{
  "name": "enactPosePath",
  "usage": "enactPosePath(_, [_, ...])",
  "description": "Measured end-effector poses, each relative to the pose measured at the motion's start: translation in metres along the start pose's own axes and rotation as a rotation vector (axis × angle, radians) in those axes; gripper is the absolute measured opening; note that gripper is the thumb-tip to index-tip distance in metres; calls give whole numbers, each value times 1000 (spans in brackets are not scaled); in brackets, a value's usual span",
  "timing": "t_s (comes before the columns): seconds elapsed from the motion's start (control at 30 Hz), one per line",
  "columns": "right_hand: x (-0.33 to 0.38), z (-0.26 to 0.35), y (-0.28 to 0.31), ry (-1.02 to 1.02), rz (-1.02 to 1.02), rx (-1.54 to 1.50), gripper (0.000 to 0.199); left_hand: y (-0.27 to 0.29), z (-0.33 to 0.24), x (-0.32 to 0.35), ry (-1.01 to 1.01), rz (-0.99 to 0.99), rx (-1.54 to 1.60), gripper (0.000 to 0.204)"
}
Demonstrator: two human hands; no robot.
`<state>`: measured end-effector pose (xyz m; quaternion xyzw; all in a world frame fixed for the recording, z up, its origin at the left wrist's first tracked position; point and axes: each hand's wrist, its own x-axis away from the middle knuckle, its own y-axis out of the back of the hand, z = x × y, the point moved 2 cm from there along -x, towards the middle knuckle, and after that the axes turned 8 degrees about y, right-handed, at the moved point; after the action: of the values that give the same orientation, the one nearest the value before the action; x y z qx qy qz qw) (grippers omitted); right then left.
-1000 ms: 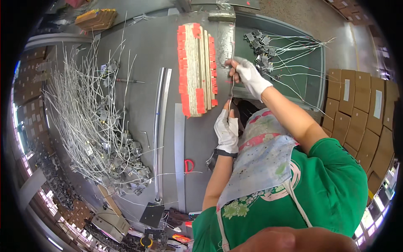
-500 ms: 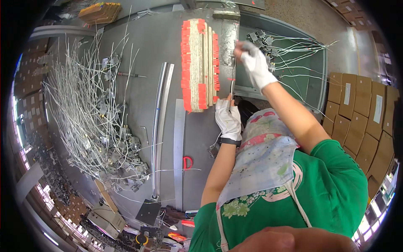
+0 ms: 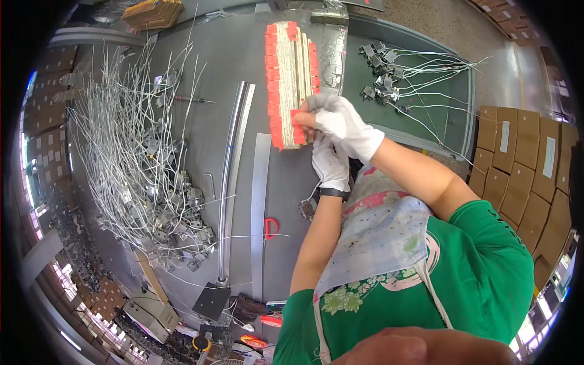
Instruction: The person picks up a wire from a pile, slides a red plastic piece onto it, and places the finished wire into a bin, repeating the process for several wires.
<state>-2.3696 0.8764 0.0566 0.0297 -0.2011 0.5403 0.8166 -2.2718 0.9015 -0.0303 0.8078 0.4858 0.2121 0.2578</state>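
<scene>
A long block wrapped in pale strips (image 3: 285,79), edged with red tape tabs (image 3: 274,91), lies on the grey table. My right hand (image 3: 344,125), in a white glove with bare fingertips, pinches a red tape tab (image 3: 298,117) at the block's near right corner. Just below it, my gloved left hand (image 3: 330,163) is closed on a thin white wire (image 3: 317,188), its fingertips partly hidden behind the right hand. That wire runs to a small grey metal part (image 3: 306,209) on the table beside my left wrist.
Many white wires with metal parts (image 3: 176,207) are heaped at the left. Metal strips (image 3: 260,213), red-handled scissors (image 3: 271,229), a screwdriver (image 3: 194,99) and a hex key (image 3: 211,185) lie between. A green tray (image 3: 426,125) with wired parts stands right, near cartons (image 3: 517,158).
My right hand has come down and left from beside the green tray to the block's near corner, where it now grips a red tab. My left hand has stayed nearly in place.
</scene>
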Motion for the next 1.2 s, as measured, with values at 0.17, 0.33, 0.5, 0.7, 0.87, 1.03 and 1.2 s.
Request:
enactPosePath(0.17, [6, -27, 44, 61, -220, -343, 25, 4, -8, 0, 0, -45, 8, 18])
enactPosePath(0.33, [9, -67, 74, 4, -350, -437, 21, -7, 4, 1, -35, -124, -41, 21])
enactPosePath(0.5, [5, -88, 76, 46, -363, -344, 26, -10, 4, 1, -63, -153, -46, 22])
enactPosePath(0.7, [0, -82, 75, 180, -314, -267, 36, -8, 2, 2, -97, -156, -21, 22])
enactPosePath(0.87, [-7, -93, 77, 183, -354, -256, 48, -6, 2, 2, -126, -171, -27, 23])
enactPosePath(1.03, [-3, -84, 68, 273, -373, -342, 50, 12, -11, 11, -106, -148, 82, 23])
enactPosePath(1.2, [16, -54, 53, 304, -242, -224, 50, 32, -10, 27, -127, -187, 205, 23])
